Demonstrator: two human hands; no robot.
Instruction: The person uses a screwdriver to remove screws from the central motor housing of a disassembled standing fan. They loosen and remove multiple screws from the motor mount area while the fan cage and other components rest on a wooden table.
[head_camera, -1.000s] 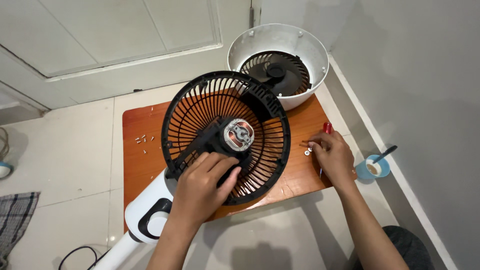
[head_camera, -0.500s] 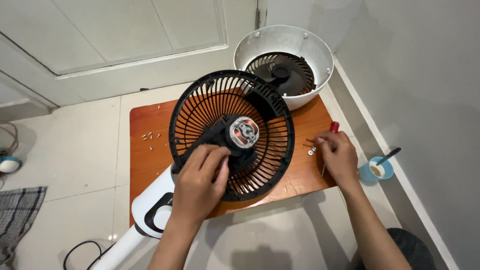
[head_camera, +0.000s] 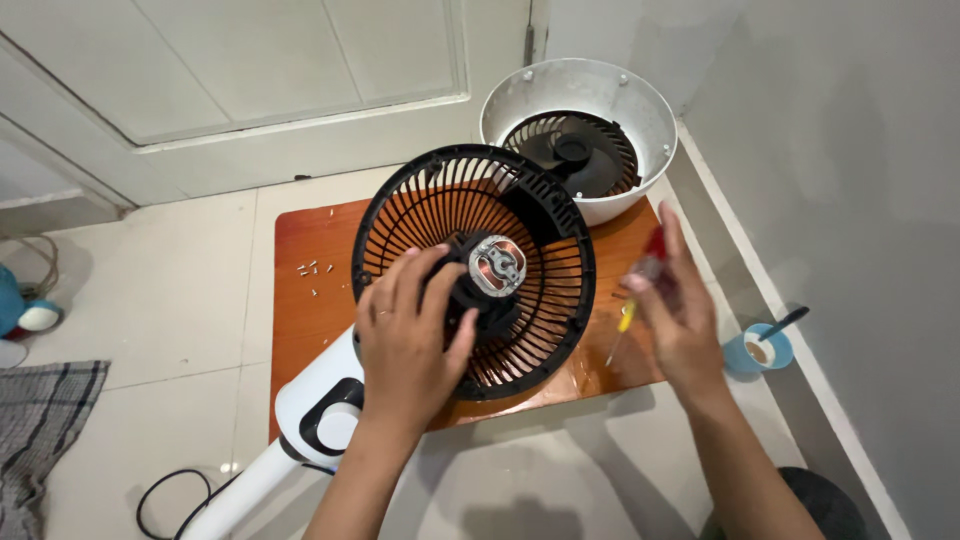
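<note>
A black round fan grille (head_camera: 540, 250) with the bare motor (head_camera: 497, 262) at its middle lies tilted on a brown wooden board (head_camera: 315, 305). My left hand (head_camera: 408, 335) grips the black motor housing at the grille's lower left. My right hand (head_camera: 675, 310) is raised just right of the grille and holds a screwdriver (head_camera: 630, 315) with a red and yellow handle, its tip pointing down toward the board. The fan's white stand (head_camera: 315, 410) runs off toward the lower left.
A white fan shell (head_camera: 640, 110) with black blades inside stands at the board's far right corner. Several small screws (head_camera: 310, 270) lie on the board's left. A blue cup (head_camera: 760, 350) sits by the right wall. A white door, a grey cloth (head_camera: 40, 430) and a black cable (head_camera: 170, 500) are around.
My right hand has lifted off the board with the screwdriver now in it. My left hand stays on the motor housing; the view has shifted slightly.
</note>
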